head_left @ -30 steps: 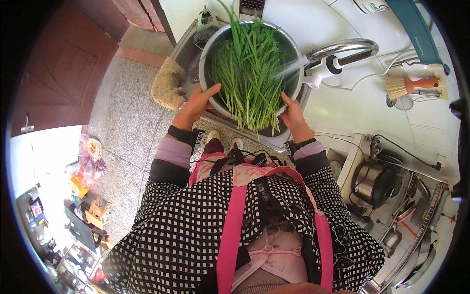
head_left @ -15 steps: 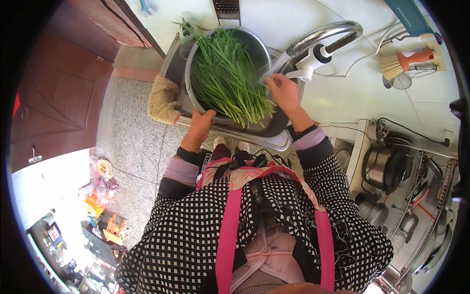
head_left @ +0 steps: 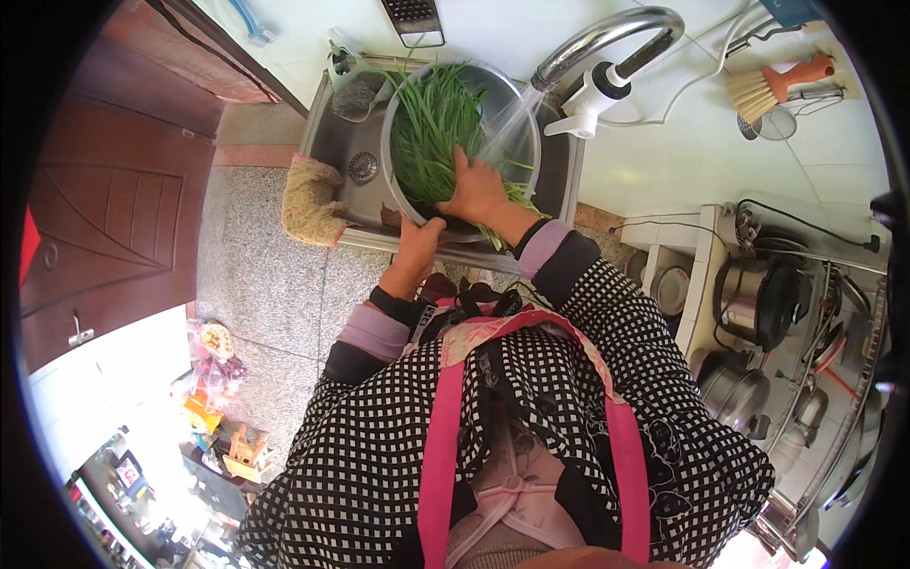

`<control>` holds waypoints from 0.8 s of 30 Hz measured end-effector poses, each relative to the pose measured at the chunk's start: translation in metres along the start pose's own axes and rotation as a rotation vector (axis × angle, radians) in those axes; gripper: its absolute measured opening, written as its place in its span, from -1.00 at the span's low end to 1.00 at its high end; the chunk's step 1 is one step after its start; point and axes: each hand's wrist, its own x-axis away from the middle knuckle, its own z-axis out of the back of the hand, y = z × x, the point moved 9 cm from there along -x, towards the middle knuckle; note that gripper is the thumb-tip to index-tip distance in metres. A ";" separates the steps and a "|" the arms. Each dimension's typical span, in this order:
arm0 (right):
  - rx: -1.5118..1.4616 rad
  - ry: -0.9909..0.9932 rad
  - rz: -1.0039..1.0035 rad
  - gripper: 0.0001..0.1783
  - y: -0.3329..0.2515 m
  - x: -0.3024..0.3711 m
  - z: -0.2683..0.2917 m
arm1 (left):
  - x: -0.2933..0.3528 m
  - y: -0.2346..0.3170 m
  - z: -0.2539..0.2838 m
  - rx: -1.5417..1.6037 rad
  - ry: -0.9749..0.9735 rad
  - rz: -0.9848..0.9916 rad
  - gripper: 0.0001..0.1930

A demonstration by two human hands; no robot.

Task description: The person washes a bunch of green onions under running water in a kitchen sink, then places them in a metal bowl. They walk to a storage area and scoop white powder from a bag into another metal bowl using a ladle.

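Observation:
A round metal basin (head_left: 527, 171) stands in the sink, tilted a little, with long thin garlic chives (head_left: 427, 133) heaped in its left half. My left hand (head_left: 413, 254) holds the basin's near rim, with the fingers closed round it. My right hand (head_left: 477, 197) lies over the chives inside the basin; its thumb and fingers close round part of the bunch, and some fingertips are hidden in the leaves. Water runs from the curved faucet (head_left: 607, 36) into the basin, beside my right hand. Pale stem ends hang over the near rim.
The metal sink (head_left: 332, 152) has a drain (head_left: 363, 168) left of the basin. A tan cloth (head_left: 308, 204) drapes over its left edge, and a scrubber in a holder (head_left: 357, 98) sits at the back. A brush (head_left: 773, 90) hangs on the right wall; a pot (head_left: 744, 294) stands below.
My right hand has moved left from beneath the water onto the chives, pushing them to the basin's left side. The basin has shifted right, uncovering the drain. My left hand still grips the rim.

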 end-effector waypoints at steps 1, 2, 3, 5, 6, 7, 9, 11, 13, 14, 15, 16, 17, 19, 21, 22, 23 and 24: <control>-0.021 0.010 0.004 0.18 0.001 -0.002 -0.004 | -0.001 -0.004 0.005 0.019 -0.008 0.016 -0.51; -0.035 0.025 0.004 0.14 0.002 -0.006 -0.007 | -0.004 -0.008 0.011 0.038 -0.015 0.031 -0.52; -0.134 0.040 0.011 0.07 0.006 -0.009 -0.010 | -0.006 -0.013 0.017 0.070 -0.021 0.047 -0.53; -0.313 0.082 0.008 -0.08 0.016 -0.017 -0.011 | -0.012 -0.021 0.029 0.140 -0.048 0.072 -0.54; -0.350 0.108 0.044 -0.16 0.017 -0.020 -0.010 | -0.014 -0.024 0.038 0.142 -0.047 0.091 -0.54; -0.383 0.138 0.072 -0.23 0.018 -0.022 -0.006 | -0.017 -0.025 0.044 0.150 -0.061 0.106 -0.55; -0.580 0.120 0.100 -0.37 0.019 -0.023 -0.004 | -0.019 -0.028 0.059 0.149 -0.046 0.130 -0.57; -0.925 0.017 0.127 -0.50 0.015 -0.020 -0.004 | -0.022 -0.024 0.066 0.146 -0.080 0.091 -0.61; -1.006 -0.024 0.051 -0.54 0.015 -0.018 -0.002 | -0.025 -0.023 0.073 0.140 -0.086 0.077 -0.67; -1.062 -0.032 0.008 -0.56 0.015 -0.016 -0.002 | -0.025 -0.025 0.078 0.143 -0.080 0.098 -0.65; -1.178 -0.083 0.029 -0.54 0.010 -0.013 -0.002 | -0.026 -0.026 0.081 0.152 -0.095 0.108 -0.62; -1.223 -0.109 0.015 -0.53 0.008 -0.011 -0.003 | -0.026 -0.026 0.085 0.160 -0.111 0.103 -0.60; -1.267 -0.136 0.000 -0.52 0.007 -0.009 -0.004 | -0.025 -0.029 0.088 0.178 -0.119 0.127 -0.60; -1.354 -0.226 -0.016 -0.54 0.002 -0.007 -0.012 | -0.023 -0.036 0.096 0.200 -0.120 0.166 -0.61; -1.356 -0.287 -0.015 -0.49 0.002 -0.008 -0.021 | -0.020 -0.037 0.098 0.260 -0.146 0.146 -0.62; -1.388 -0.356 0.050 -0.47 -0.004 -0.010 -0.023 | -0.018 -0.040 0.099 0.278 -0.140 0.157 -0.63; -1.315 -0.368 -0.013 -0.45 0.002 -0.014 -0.032 | -0.015 -0.040 0.099 0.302 -0.150 0.145 -0.63; -1.106 -0.296 0.073 -0.45 0.005 -0.019 -0.027 | -0.013 -0.041 0.099 0.320 -0.150 0.145 -0.64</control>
